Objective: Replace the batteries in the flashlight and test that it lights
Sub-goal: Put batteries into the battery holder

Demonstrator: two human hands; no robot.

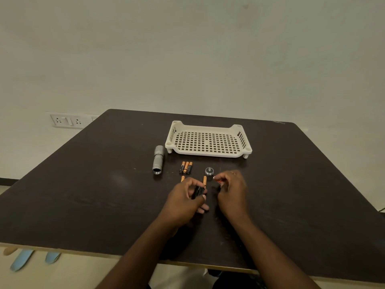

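1. Table (83, 184): dark wood-grain top, matte, rounded corners, pale edge strip. Everything sits mid-table, within easy reach.
2. Tray (208, 152): cream plastic, perforated grid floor, low slotted walls, stubby feet; at 12 o'clock from the hands, holding nothing. Likely a parking spot for parts.
3. Left hand (184, 200): fingers curled round a black battery holder (199, 191), an orange-tipped battery (204, 181) sticking up out of it toward 12. Held off the table, probably so cells can be pushed in or out.
4. Right hand (232, 187): thumb and forefinger pinching something small and reddish (217, 180), too small to tell, maybe a battery end. Just beside the left hand, at its 3 o'clock.
5. Flashlight (158, 159): grey metal tube, ribbed, lying flat at 11 o'clock from the hands, open end facing the person. Well apart from both hands, waiting for its insides.
6. Three batteries (186, 167): black and orange cylinders, side by side and touching, at 12 o'clock of the left hand. Grouped, likely one sorted set.
7. Cap (209, 171): small round metal piece, shiny, at 12 o'clock of the right hand, standing on its own.
8. Loose battery (182, 178): orange tip peeking out behind the left knuckles.
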